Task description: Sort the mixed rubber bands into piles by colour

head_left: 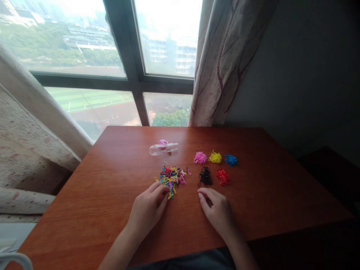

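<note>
A mixed pile of small coloured looped pieces [176,175] lies in the middle of the table; their exact kind is too small to tell. At its near left edge, my left hand [150,204] has thumb and fingertips drawn together; anything between them is hidden. My right hand [215,206] rests just below the black looped pieces [205,176], its thumb and forefinger closed in a pinch, with the contents too small to make out. Red looped pieces [223,177] lie right of the black ones. Behind them sit separate heaps of pink [200,157], yellow [215,157] and blue looped pieces [231,160].
A clear plastic container [159,149] with a pink part lies behind the mixed pile on the brown wooden table [112,187]. Beyond the far edge are a window [137,78] and curtains [219,63]. A white curved object [15,258] is at the lower left.
</note>
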Action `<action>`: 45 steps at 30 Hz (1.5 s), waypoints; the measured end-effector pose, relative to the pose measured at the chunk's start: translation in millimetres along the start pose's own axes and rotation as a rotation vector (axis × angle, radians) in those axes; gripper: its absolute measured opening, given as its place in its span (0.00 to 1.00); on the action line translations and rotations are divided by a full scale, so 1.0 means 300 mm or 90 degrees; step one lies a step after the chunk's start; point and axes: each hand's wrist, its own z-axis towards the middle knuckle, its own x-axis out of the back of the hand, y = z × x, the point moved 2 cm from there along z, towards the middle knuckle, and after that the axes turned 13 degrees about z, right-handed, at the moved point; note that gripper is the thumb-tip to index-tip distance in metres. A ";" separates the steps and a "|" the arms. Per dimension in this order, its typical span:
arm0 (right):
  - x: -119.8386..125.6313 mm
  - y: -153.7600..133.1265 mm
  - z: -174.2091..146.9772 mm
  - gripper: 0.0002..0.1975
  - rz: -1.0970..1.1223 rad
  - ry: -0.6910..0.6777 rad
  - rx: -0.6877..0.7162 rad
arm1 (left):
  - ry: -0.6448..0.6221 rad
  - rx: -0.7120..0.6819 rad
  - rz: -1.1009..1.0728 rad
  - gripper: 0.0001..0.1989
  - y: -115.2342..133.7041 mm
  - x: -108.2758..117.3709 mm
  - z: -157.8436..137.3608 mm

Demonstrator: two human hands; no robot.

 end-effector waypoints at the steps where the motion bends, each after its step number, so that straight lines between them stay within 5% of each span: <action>1: 0.000 0.001 0.000 0.11 -0.001 0.000 0.001 | 0.005 0.003 -0.014 0.07 -0.001 0.002 0.001; 20: 0.004 -0.017 0.006 0.11 0.011 -0.004 -0.015 | -0.003 -0.014 -0.079 0.08 0.020 0.000 0.021; 32: 0.020 -0.030 0.018 0.10 0.056 0.021 -0.005 | -0.052 -0.168 -0.025 0.07 0.292 -0.015 0.292; 40: 0.061 -0.006 0.001 0.13 0.240 0.148 -0.139 | -0.084 -0.176 -0.100 0.09 0.283 -0.052 0.217; 45: 0.061 -0.013 -0.001 0.12 0.251 0.139 -0.129 | -0.081 -0.185 -0.081 0.09 0.276 -0.058 0.194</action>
